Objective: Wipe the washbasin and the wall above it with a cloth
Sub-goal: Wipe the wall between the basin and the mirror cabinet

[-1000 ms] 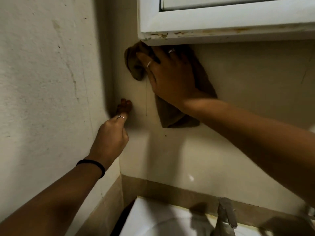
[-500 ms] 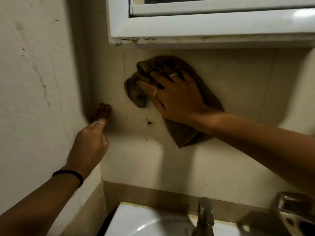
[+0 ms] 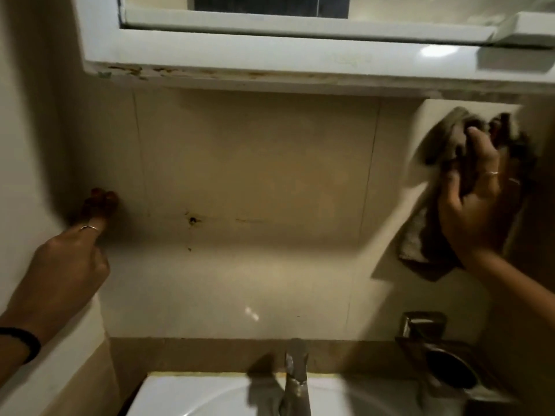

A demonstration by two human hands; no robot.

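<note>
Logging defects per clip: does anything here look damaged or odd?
Yes. The wall tile has a small dark hole with brownish streaks beside it, and the mirror cabinet shows rusty, chipped patches along its bottom edge.

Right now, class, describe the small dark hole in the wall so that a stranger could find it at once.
Start at the white cabinet above the washbasin and look down the beige tiled wall beneath it. About halfway down, left of the tap, sits the hole. It is the only dark, ragged spot there, with a faint rusty streak running right of it.
</note>
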